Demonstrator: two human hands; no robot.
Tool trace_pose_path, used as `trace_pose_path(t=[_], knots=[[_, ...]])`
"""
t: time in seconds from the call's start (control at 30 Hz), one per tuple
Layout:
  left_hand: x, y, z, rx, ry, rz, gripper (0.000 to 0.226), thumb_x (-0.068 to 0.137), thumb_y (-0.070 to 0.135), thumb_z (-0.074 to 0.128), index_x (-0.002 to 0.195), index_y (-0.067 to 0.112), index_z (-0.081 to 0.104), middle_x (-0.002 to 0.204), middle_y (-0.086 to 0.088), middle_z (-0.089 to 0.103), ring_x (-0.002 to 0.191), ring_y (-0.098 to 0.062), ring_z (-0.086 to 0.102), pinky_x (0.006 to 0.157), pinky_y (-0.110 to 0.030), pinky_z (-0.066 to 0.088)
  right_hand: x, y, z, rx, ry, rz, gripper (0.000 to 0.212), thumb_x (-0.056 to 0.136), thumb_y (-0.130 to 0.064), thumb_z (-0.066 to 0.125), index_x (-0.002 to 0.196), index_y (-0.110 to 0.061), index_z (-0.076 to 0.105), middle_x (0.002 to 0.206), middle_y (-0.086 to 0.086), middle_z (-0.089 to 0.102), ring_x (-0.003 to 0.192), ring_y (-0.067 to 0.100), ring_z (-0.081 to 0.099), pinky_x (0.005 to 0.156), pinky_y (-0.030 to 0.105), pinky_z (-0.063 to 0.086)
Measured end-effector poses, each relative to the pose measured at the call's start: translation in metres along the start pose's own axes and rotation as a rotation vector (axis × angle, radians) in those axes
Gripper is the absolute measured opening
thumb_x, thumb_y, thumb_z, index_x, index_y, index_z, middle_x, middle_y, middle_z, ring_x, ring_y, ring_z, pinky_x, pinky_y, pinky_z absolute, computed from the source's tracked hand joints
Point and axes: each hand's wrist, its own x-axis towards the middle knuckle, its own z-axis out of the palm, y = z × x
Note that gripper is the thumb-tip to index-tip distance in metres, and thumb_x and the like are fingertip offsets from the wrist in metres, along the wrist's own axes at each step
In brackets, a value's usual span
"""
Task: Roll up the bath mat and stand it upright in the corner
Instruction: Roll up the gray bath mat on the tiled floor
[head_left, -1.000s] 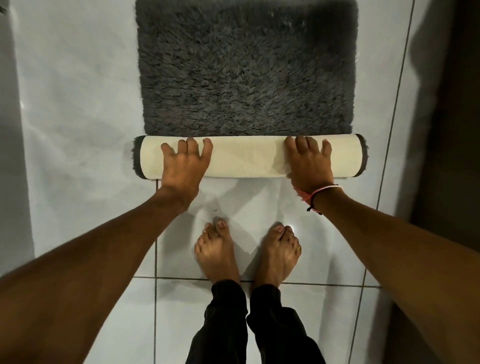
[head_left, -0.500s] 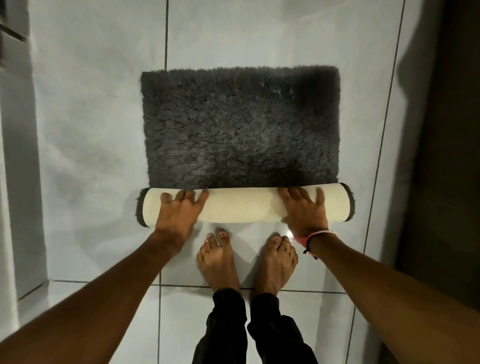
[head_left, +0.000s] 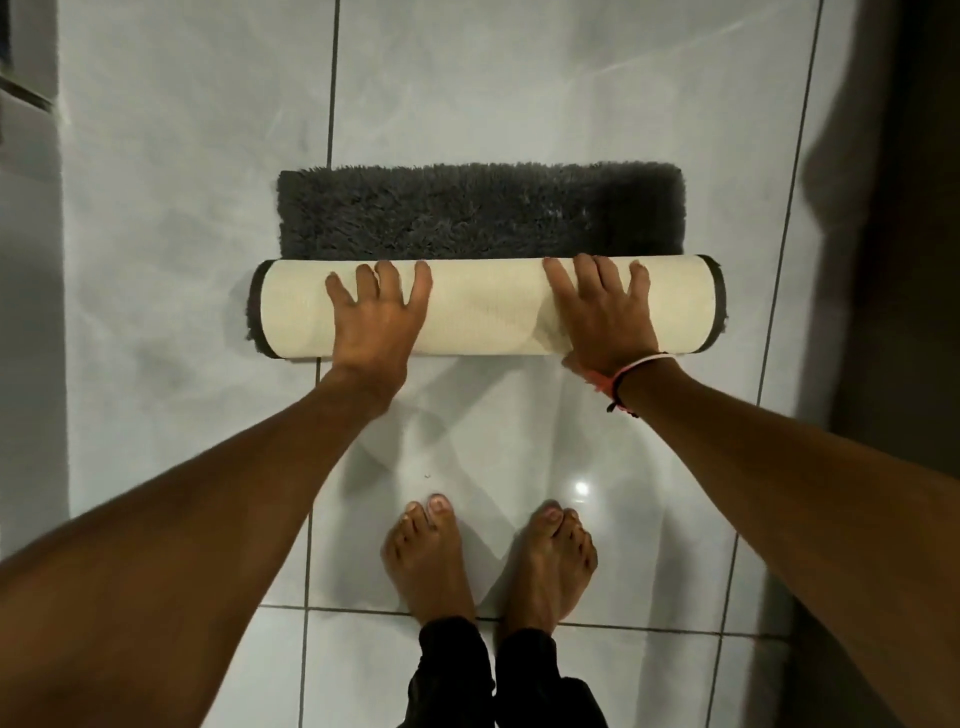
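The bath mat lies on the white tiled floor, mostly rolled into a thick cream-backed roll (head_left: 483, 306) with dark grey pile showing at both ends. A short strip of grey shaggy pile (head_left: 478, 213) still lies flat beyond the roll. My left hand (head_left: 379, 317) presses on the roll's left half, fingers spread over its top. My right hand (head_left: 605, 312), with a pink and black wristband, presses on the right half in the same way. Both thumbs are hidden on the near side.
My bare feet (head_left: 426, 556) stand on the tiles a little behind the roll. A dark vertical surface (head_left: 909, 260) runs along the right. At the left a raised white edge (head_left: 31, 208) and a dark ledge (head_left: 26, 98) border the floor.
Both hands have pushed the roll away from me. The roll has grown thicker and the flat grey part is much shorter. The roll is now farther from my feet.
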Motion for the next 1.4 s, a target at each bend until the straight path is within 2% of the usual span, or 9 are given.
trace_pose_path(t=[0.27, 0.5, 0.6, 0.67, 0.73, 0.87, 1.07, 1.23, 1.4], knots=[[-0.051, 0.002, 0.024, 0.003, -0.082, 0.096, 0.116, 0.069, 0.032, 0.084, 0.152, 0.019, 0.004, 0.142, -0.021, 0.037, 0.127, -0.038, 0.043, 0.11, -0.061, 0.037, -0.057, -0.029, 0.027, 0.088, 0.038, 0.061, 0.074, 0.089, -0.027, 0.067, 0.151, -0.018, 0.027, 0.144, 0.017, 0.044, 0.131, 0.039, 0.042, 0.116, 0.064, 0.026], [-0.14, 0.014, 0.059, -0.129, -0.274, 0.175, 0.095, 0.089, 0.03, 0.061, 0.158, 0.022, -0.003, 0.152, -0.02, 0.031, 0.138, -0.038, 0.033, 0.116, -0.062, 0.024, -0.14, -0.054, 0.053, 0.204, -0.285, 0.026, 0.084, 0.088, -0.037, 0.066, 0.155, -0.027, 0.017, 0.158, 0.007, 0.031, 0.147, 0.031, 0.027, 0.122, 0.062, 0.016], [-0.145, 0.0, 0.049, -0.199, -0.08, 0.145, 0.102, 0.082, 0.017, 0.065, 0.159, 0.016, -0.002, 0.161, -0.027, 0.021, 0.149, -0.042, 0.021, 0.121, -0.064, 0.012, -0.143, -0.057, 0.043, 0.207, -0.069, 0.118, 0.082, 0.087, -0.008, 0.058, 0.159, -0.017, 0.018, 0.164, 0.019, 0.025, 0.151, 0.036, 0.027, 0.121, 0.063, 0.02], [-0.139, -0.006, 0.042, -0.21, 0.16, 0.145, 0.097, 0.072, 0.0, 0.061, 0.159, 0.01, 0.018, 0.16, -0.028, 0.026, 0.146, -0.044, 0.029, 0.12, -0.063, 0.02, -0.138, -0.056, 0.035, 0.227, 0.135, 0.137, 0.081, 0.077, 0.008, 0.051, 0.154, -0.01, 0.033, 0.159, 0.023, 0.035, 0.147, 0.038, 0.036, 0.119, 0.062, 0.028], [-0.124, -0.01, 0.033, -0.231, 0.216, 0.206, 0.092, 0.074, -0.006, 0.061, 0.157, 0.008, 0.024, 0.158, -0.027, 0.03, 0.145, -0.043, 0.033, 0.119, -0.059, 0.027, -0.125, -0.05, 0.027, 0.252, 0.173, 0.06, 0.08, 0.078, 0.009, 0.054, 0.153, -0.009, 0.035, 0.158, 0.023, 0.036, 0.149, 0.038, 0.032, 0.119, 0.06, 0.029], [-0.085, -0.009, 0.019, -0.18, -0.024, 0.254, 0.108, 0.086, 0.024, 0.068, 0.159, 0.014, -0.012, 0.165, -0.026, -0.001, 0.153, -0.041, 0.004, 0.124, -0.055, 0.013, -0.084, -0.034, 0.011, 0.226, -0.004, -0.017, 0.096, 0.082, -0.013, 0.072, 0.159, -0.011, 0.015, 0.165, 0.022, 0.016, 0.154, 0.038, 0.013, 0.125, 0.057, 0.018], [-0.042, 0.012, 0.009, 0.029, 0.071, 0.144, 0.135, 0.066, 0.059, 0.08, 0.157, 0.009, -0.005, 0.147, -0.03, 0.029, 0.136, -0.043, 0.034, 0.112, -0.062, 0.032, -0.045, -0.028, 0.003, 0.08, -0.038, 0.001, 0.108, 0.071, -0.026, 0.087, 0.154, -0.01, 0.02, 0.156, 0.02, 0.03, 0.146, 0.038, 0.028, 0.122, 0.057, 0.022], [-0.029, 0.017, 0.021, 0.111, 0.07, 0.168, 0.118, 0.07, 0.054, 0.078, 0.153, 0.013, 0.005, 0.135, -0.022, 0.037, 0.121, -0.037, 0.043, 0.107, -0.056, 0.038, -0.05, -0.038, 0.024, 0.102, 0.015, 0.071, 0.079, 0.08, -0.012, 0.069, 0.149, -0.009, 0.029, 0.141, 0.016, 0.045, 0.131, 0.038, 0.042, 0.115, 0.058, 0.028], [-0.034, 0.013, 0.008, 0.04, 0.021, 0.204, 0.1, 0.075, 0.038, 0.078, 0.151, 0.018, 0.016, 0.128, -0.018, 0.049, 0.113, -0.035, 0.052, 0.102, -0.053, 0.043, -0.062, -0.033, 0.023, 0.154, 0.027, 0.06, 0.087, 0.079, -0.019, 0.074, 0.153, -0.016, 0.028, 0.151, 0.016, 0.039, 0.143, 0.036, 0.033, 0.121, 0.061, 0.019]])
